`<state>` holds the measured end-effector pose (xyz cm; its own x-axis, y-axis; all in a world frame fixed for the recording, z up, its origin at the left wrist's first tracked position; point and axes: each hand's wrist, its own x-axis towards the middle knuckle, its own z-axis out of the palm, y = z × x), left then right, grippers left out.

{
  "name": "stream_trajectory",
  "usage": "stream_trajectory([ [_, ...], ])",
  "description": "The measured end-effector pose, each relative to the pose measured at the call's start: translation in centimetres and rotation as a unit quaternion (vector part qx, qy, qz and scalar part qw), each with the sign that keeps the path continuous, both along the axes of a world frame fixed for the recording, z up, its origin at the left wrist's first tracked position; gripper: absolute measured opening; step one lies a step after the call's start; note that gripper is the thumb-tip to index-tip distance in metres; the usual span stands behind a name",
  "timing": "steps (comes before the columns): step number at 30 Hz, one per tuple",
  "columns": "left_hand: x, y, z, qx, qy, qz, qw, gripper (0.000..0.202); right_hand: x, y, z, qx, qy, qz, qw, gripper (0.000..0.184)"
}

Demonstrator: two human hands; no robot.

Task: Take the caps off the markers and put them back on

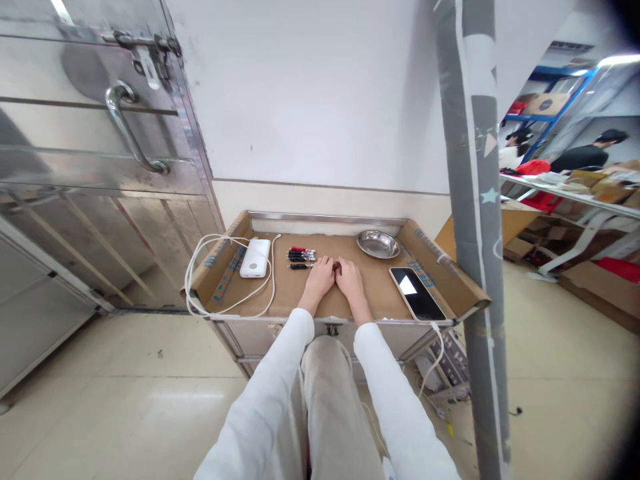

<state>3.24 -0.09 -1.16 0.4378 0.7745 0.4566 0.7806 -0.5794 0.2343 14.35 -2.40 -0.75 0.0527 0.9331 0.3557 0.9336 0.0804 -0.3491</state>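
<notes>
My left hand (323,275) and my right hand (349,277) rest side by side on the cardboard-lined cart top (285,297). The fingers of both are curled in and meet at the tips; whatever they hold, if anything, is hidden. Just left of my left hand lies a single black pen (299,267), its end close to my fingers. Several pens (300,255), black ones and a red one, are lined up behind it. A round metal dish (379,245) sits at the back right, beyond my right hand.
A white power bank (255,259) with a looped white cable (187,283) is on the left. On the right lies a phone (417,295) with a cable at its lower end. A wrapped grey pole (483,233) stands beside the cart. Two people are at a far bench (575,190).
</notes>
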Motion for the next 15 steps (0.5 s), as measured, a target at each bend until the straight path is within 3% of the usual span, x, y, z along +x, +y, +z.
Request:
stream_trajectory([
  [15, 0.10, 0.12, -0.20, 0.011, 0.010, -0.003, 1.000, 0.019, 0.05, 0.03, -0.10, 0.017, 0.012, 0.007, 1.000, 0.028],
])
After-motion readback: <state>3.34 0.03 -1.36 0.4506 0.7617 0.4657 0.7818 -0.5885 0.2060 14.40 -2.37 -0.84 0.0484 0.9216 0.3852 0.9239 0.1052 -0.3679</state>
